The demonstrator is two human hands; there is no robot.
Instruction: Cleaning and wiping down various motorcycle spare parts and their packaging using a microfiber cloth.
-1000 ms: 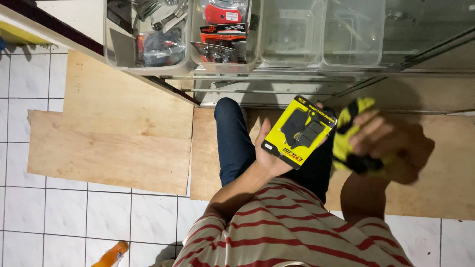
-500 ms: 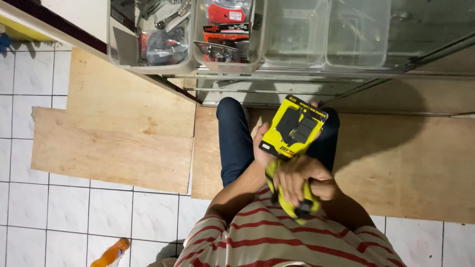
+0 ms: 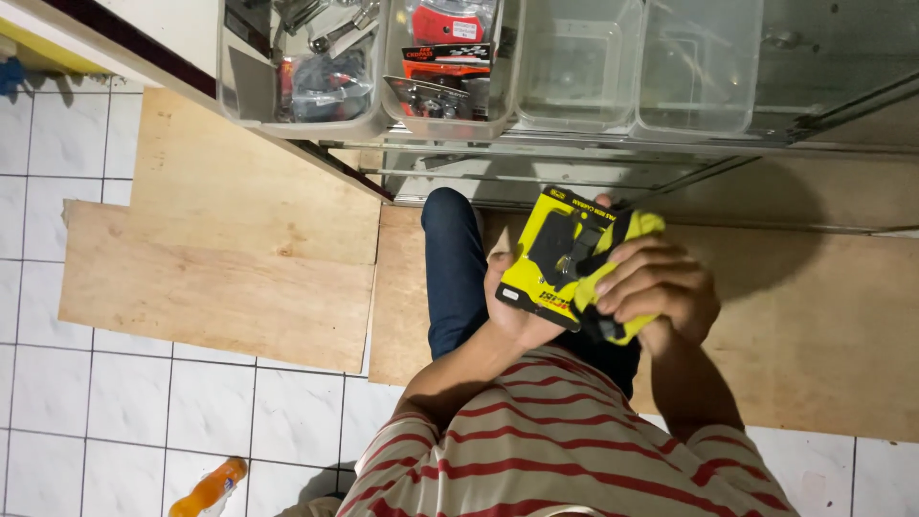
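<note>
Below me pale plywood sheets point(image 3: 230, 258) lie flat over the white tiled floor point(image 3: 86, 402), and ahead a row of clear plastic storage bins point(image 3: 574, 67) sits on a glass shelf, the nearer ones full of packaged hardware. My left hand point(image 3: 512, 302) is closed around the lower edge of a flat yellow-and-black carded package point(image 3: 555, 258), held over my knees. My right hand point(image 3: 661, 292) grips a second yellow-and-black packaged item point(image 3: 622, 278), pressed against the first. An orange plastic bottle point(image 3: 209, 488) lies on the tiles.
</note>
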